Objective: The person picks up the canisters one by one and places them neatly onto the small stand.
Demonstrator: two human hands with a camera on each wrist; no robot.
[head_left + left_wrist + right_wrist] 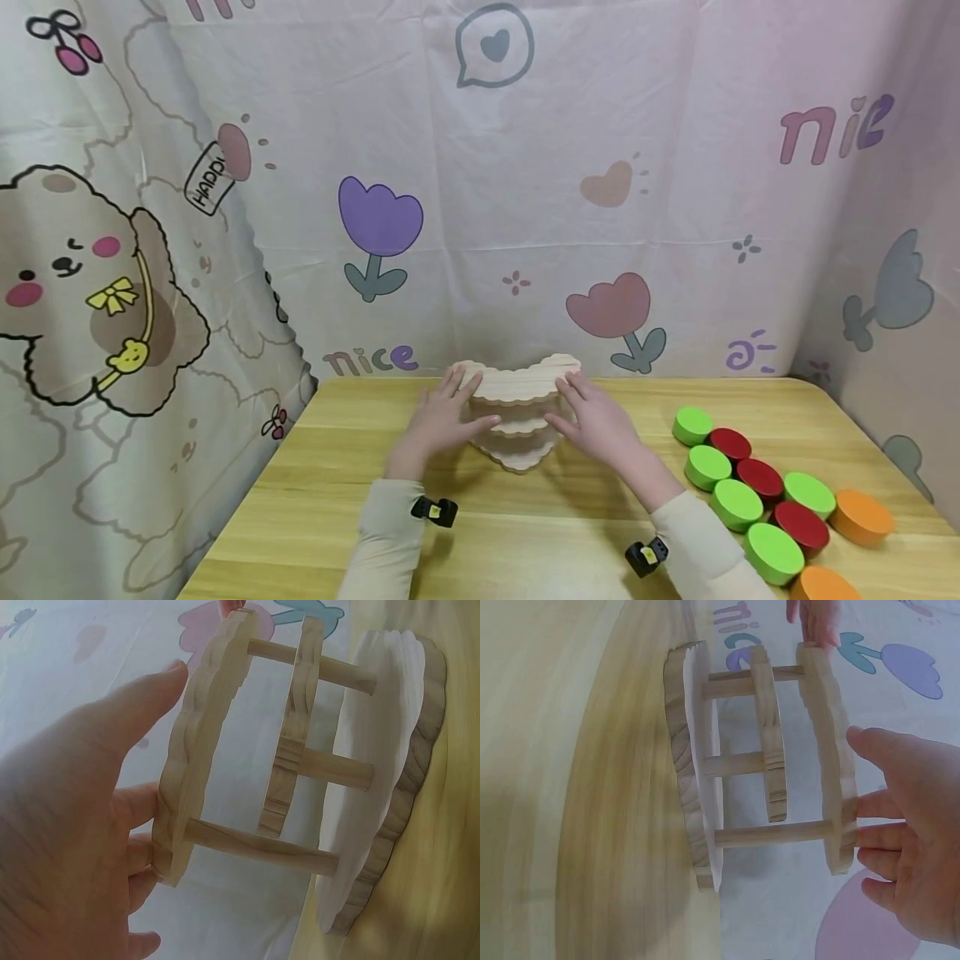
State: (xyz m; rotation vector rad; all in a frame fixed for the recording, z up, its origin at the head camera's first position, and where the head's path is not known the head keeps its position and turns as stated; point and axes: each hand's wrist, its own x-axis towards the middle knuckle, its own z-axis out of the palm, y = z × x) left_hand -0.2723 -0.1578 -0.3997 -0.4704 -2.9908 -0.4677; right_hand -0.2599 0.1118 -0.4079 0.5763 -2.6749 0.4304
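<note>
A pale wooden tiered stand [521,383] with scalloped shelves stands upright near the table's back edge. Round dowels [262,847] join its shelves. On its left side my left hand [438,421] holds the top shelf's edge, with thumb and fingertips at the scalloped rim. My right hand [600,421] does likewise on the right side. The right wrist view shows the fingertips [881,836] of that hand at the rim of the top shelf [832,765]. Both wrists are level with the front of the stand.
To the right on the wooden table [517,550] lie several round discs: green ones [707,467], dark red ones [760,477] and orange ones [862,515], set close together in slanting rows. A printed cloth [487,167] hangs behind the table and along its left.
</note>
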